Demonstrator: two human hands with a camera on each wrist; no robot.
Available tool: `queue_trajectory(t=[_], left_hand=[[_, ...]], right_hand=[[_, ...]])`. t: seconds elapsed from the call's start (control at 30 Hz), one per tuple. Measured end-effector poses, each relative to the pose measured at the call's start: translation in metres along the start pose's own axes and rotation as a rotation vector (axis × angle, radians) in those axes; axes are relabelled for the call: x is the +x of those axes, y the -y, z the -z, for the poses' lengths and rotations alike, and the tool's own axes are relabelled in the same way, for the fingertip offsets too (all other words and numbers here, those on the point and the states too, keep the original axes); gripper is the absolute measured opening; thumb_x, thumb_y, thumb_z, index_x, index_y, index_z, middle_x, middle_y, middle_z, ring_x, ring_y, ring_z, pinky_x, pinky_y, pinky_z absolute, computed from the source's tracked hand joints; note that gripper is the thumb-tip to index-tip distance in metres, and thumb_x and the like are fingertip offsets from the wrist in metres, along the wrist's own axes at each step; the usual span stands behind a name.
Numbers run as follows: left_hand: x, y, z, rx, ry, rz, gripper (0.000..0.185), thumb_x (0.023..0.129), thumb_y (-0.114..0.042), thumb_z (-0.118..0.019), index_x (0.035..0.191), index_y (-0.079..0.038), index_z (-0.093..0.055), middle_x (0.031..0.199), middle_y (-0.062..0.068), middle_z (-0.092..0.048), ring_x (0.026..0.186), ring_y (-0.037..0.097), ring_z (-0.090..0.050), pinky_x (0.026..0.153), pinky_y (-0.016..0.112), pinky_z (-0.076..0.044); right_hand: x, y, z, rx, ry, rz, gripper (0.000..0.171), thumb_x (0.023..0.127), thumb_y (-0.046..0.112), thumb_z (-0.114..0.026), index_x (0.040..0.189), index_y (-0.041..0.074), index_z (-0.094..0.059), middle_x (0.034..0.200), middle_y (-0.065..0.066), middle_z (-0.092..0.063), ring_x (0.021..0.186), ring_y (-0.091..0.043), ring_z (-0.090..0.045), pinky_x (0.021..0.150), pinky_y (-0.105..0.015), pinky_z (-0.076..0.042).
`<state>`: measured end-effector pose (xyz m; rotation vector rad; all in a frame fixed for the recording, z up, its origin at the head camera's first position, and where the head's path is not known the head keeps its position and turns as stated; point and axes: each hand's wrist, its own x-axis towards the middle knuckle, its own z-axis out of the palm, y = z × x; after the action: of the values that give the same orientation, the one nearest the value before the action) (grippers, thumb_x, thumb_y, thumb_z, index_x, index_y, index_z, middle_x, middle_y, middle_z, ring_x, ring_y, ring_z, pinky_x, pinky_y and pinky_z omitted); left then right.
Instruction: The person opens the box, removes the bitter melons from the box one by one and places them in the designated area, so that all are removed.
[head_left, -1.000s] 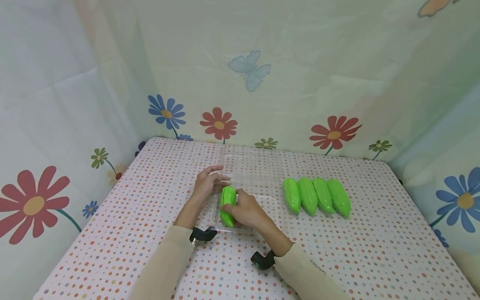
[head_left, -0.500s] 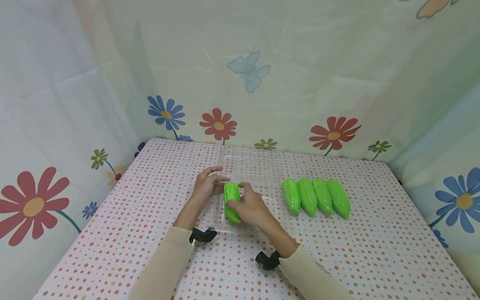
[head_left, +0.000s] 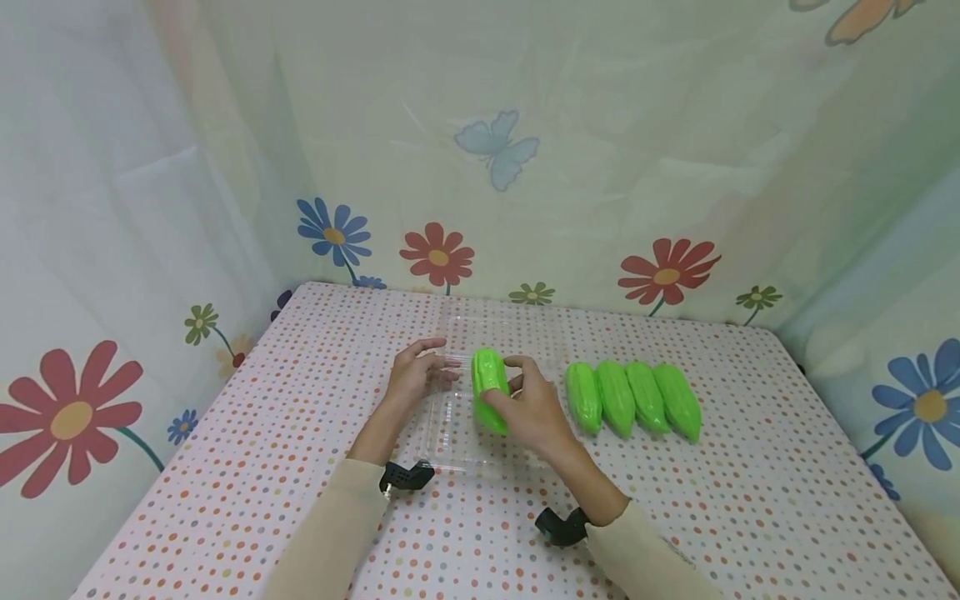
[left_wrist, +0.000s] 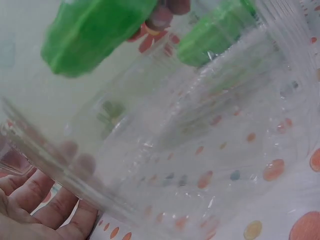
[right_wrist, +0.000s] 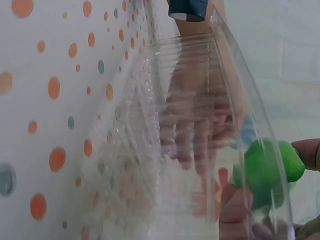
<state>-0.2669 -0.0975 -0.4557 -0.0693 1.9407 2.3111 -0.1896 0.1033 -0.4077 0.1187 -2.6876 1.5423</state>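
My right hand (head_left: 531, 410) holds a bright green, ridged, pod-shaped piece (head_left: 489, 379) between thumb and fingers. It is above the clear plastic box (head_left: 467, 463), tapering toward me. In the left wrist view the held piece (left_wrist: 92, 37) hangs higher than the box's wall. My left hand (head_left: 414, 375) rests with loosely bent fingers along the box's left side; in the left wrist view its fingers (left_wrist: 62, 202) lie outside the clear wall. Seen through the plastic in the right wrist view are that hand's fingers (right_wrist: 192, 145). The box's clear lid (head_left: 504, 333) lies folded back.
A row of several matching green pieces (head_left: 617, 398) lies right of the box, side by side. The dotted tabletop (head_left: 780, 467) extends around them to a flowered fabric backdrop (head_left: 667, 150). Black wrist cameras (head_left: 562, 527) sit by both sleeves.
My right hand has lifted the green piece from the box's left side, up and to the right. My left hand has stayed by the box's left side.
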Motion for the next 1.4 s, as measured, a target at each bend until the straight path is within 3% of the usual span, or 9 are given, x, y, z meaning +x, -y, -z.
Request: queue_trajectory(t=[0.43, 0.63, 0.8, 1.03, 1.4], left_hand=[[0.001, 0.003, 0.0, -0.007, 0.009, -0.017, 0.042, 0.098, -0.005, -0.053, 0.139, 0.001, -0.055, 0.105, 0.017, -0.076, 0.081, 0.022, -0.076, 0.074, 0.034, -0.061], [0.002, 0.003, 0.0, -0.004, 0.01, -0.007, 0.043, 0.098, -0.006, -0.054, 0.141, -0.001, -0.056, 0.107, 0.017, -0.075, 0.083, 0.023, -0.076, 0.075, 0.034, -0.061], [0.001, 0.003, 0.001, -0.013, 0.011, -0.005, 0.045, 0.097, -0.005, -0.054, 0.141, -0.001, -0.055, 0.108, 0.019, -0.075, 0.088, 0.029, -0.076, 0.077, 0.034, -0.061], [0.001, 0.003, 0.002, -0.016, 0.017, -0.001, 0.044, 0.098, -0.005, -0.052, 0.142, -0.002, -0.054, 0.11, 0.02, -0.074, 0.093, 0.033, -0.076, 0.08, 0.037, -0.061], [0.002, 0.004, 0.002, -0.011, 0.019, -0.008, 0.044, 0.097, -0.006, -0.054, 0.141, -0.001, -0.054, 0.107, 0.018, -0.075, 0.089, 0.03, -0.076, 0.081, 0.039, -0.061]], right_hand=[[-0.007, -0.014, 0.042, 0.075, -0.117, 0.032, 0.06, 0.092, 0.024, -0.07, 0.143, 0.007, -0.044, 0.107, -0.017, -0.063, 0.084, -0.023, -0.065, 0.066, -0.03, -0.057], [-0.007, -0.025, 0.068, 0.134, -0.203, 0.064, 0.054, 0.094, 0.016, -0.067, 0.14, 0.003, -0.043, 0.109, -0.02, -0.063, 0.081, -0.011, -0.068, 0.067, -0.024, -0.057], [-0.01, -0.038, 0.088, 0.163, -0.256, 0.016, 0.053, 0.098, 0.017, -0.064, 0.143, 0.003, -0.04, 0.112, -0.018, -0.061, 0.082, -0.004, -0.066, 0.069, -0.021, -0.055], [-0.017, -0.051, 0.109, 0.094, -0.319, -0.062, 0.057, 0.1, 0.029, -0.061, 0.148, 0.007, -0.038, 0.122, -0.016, -0.061, 0.09, -0.006, -0.063, 0.072, -0.02, -0.055], [-0.019, -0.071, 0.139, -0.014, -0.421, -0.104, 0.056, 0.102, 0.035, -0.056, 0.148, 0.007, -0.041, 0.127, -0.018, -0.063, 0.099, -0.011, -0.059, 0.071, -0.013, -0.05]])
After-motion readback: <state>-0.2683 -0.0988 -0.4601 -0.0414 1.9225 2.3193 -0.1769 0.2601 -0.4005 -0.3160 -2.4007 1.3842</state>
